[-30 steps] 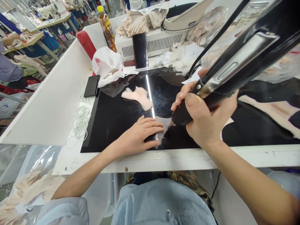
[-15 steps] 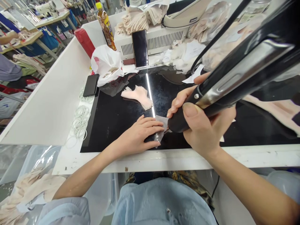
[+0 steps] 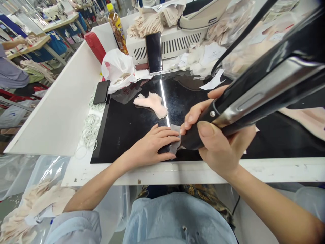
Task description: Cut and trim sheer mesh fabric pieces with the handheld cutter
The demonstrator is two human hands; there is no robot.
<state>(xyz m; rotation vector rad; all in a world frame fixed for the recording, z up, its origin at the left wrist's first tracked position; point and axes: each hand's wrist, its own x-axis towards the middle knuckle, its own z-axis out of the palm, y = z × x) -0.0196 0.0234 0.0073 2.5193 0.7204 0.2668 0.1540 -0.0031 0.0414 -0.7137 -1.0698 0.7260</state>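
Note:
My right hand [image 3: 218,142] is wrapped round the handle of a long black and silver clamp tool [image 3: 256,91] that reaches up to the right, with a black cable behind it. The tool's dark tip rests on a small translucent grey piece [image 3: 175,130] lying on the glossy black work surface [image 3: 127,125]. My left hand [image 3: 152,145] lies flat with fingers stretched out, pressing the left edge of that piece. A pale pink fabric piece [image 3: 152,103] lies on the black surface farther back.
A black phone [image 3: 101,92] and several white elastic rings [image 3: 90,130] lie at the left. Behind are a white plastic bag [image 3: 118,69], an upright phone [image 3: 154,52] against a white vented box [image 3: 175,45], a bottle [image 3: 116,27], and piled beige fabric. Another person sits far left.
My right hand has brought the tool's tip down and left onto the small piece, closer to my left hand's fingers. My left hand has stayed put.

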